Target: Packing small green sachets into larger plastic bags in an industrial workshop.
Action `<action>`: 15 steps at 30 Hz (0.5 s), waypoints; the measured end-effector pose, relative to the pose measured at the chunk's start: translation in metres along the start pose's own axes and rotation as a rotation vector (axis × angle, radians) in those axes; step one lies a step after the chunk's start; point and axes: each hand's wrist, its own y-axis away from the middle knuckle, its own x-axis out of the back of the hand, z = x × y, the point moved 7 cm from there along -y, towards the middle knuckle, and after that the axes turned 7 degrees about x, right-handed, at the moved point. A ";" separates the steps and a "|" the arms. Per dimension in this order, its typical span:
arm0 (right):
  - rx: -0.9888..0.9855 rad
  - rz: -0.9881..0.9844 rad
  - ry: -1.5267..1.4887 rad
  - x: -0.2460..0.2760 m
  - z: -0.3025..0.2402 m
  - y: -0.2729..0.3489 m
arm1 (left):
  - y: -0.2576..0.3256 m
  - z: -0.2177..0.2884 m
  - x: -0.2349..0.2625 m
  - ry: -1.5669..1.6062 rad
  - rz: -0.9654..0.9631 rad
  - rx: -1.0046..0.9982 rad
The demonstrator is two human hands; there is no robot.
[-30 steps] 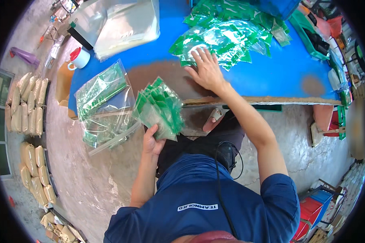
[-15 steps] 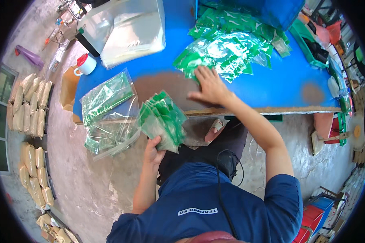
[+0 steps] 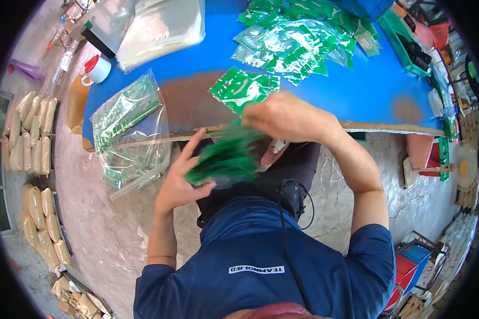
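Packets (image 3: 226,159), green, clear-edged, motion-blurred, clasped in left fingers (image 3: 190,149); right fingers' (image 3: 256,115) state unclear

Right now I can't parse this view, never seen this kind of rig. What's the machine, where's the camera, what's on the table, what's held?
There's no machine: a person works with two bare hands. The view comes from the left of two fisheye cameras on their head, looking down, so edges bend.

The left hand holds a stack of green-and-clear packets, blurred here. The right hand is at its upper end; whether it grips one is unclear.

On the blue tabletop lie a loose green packet, a pile of similar packets beyond it, and, to the left, a clear zip bag overhanging the near edge, a white mug with a red top, and clear plastic sleeves.
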 end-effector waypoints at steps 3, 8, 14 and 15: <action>0.154 -0.092 -0.429 -0.030 -0.002 -0.014 | 0.002 -0.017 -0.017 -0.078 -0.225 0.076; -0.054 0.590 0.416 -0.059 0.052 -0.013 | 0.037 -0.100 -0.005 0.776 0.134 0.202; 0.255 0.505 0.226 -0.109 0.035 0.001 | 0.055 -0.137 -0.009 1.231 0.164 0.235; 0.175 0.749 0.112 -0.095 0.029 0.009 | 0.045 -0.120 -0.021 1.424 0.168 0.306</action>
